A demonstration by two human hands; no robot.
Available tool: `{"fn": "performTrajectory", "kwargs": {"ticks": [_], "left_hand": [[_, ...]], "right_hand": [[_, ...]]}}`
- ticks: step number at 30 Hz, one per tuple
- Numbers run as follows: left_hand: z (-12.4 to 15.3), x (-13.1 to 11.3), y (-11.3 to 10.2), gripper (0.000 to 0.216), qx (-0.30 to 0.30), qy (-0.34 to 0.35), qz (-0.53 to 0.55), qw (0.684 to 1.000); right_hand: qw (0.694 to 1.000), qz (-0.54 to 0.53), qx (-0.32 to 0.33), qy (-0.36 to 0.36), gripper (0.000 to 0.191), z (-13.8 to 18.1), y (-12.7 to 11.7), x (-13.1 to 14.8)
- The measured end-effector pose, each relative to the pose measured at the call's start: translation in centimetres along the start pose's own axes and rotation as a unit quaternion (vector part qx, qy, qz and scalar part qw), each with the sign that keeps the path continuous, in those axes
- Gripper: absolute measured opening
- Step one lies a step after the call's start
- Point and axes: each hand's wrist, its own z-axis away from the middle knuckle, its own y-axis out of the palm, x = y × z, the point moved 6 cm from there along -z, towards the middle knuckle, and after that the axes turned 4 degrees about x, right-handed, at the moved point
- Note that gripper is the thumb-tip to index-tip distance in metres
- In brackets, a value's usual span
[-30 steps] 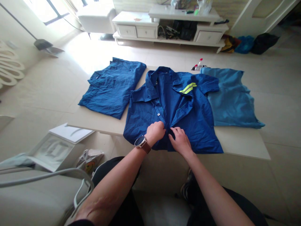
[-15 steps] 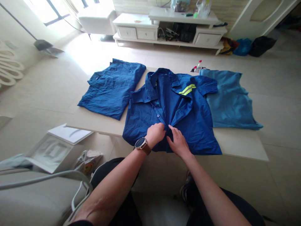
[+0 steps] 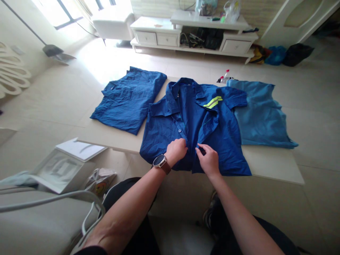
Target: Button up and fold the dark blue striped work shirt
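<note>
A dark blue work shirt (image 3: 212, 127) with a yellow reflective stripe lies face up and unbuttoned on a low beige table (image 3: 268, 163), collar away from me. My left hand (image 3: 175, 150), with a watch on the wrist, is closed in a pinch on the shirt's left front edge near the lower buttons. My right hand (image 3: 209, 160) is closed on the right front edge just beside it, near the hem. The two hands are a few centimetres apart.
A second dark blue garment (image 3: 130, 99) lies on the table's left end and a lighter blue garment (image 3: 261, 113) on the right end. A small bottle (image 3: 223, 77) stands at the far edge. An open white box (image 3: 62, 166) sits on the floor at the left.
My right hand has shifted slightly right and closed its fingers on the shirt's right front edge, pulling the fabric a little. The left hand has held its grip in place.
</note>
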Motion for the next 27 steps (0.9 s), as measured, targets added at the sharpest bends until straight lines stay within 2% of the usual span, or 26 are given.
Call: {"fn": "performTrajectory", "kwargs": {"ticks": [3, 12, 18, 27], "left_hand": [[-0.1, 0.1, 0.1, 0.015, -0.003, 0.009, 0.0, 1.0], [-0.6, 0.1, 1.4, 0.023, -0.022, 0.052, -0.013, 0.998], [-0.5, -0.9, 2.0, 0.032, -0.024, 0.081, -0.011, 0.996], [-0.9, -0.6, 2.8, 0.029, -0.023, 0.071, -0.021, 0.997]], "right_hand": [[0.999, 0.018, -0.04, -0.01, 0.017, -0.2, -1.1, 0.4], [0.996, -0.026, -0.084, 0.022, 0.014, -0.8, -3.6, 0.8], [0.991, -0.098, -0.066, 0.066, 0.021, -0.8, -4.0, 0.3], [0.981, -0.133, -0.047, 0.135, 0.046, -0.7, -4.0, -0.5]]}}
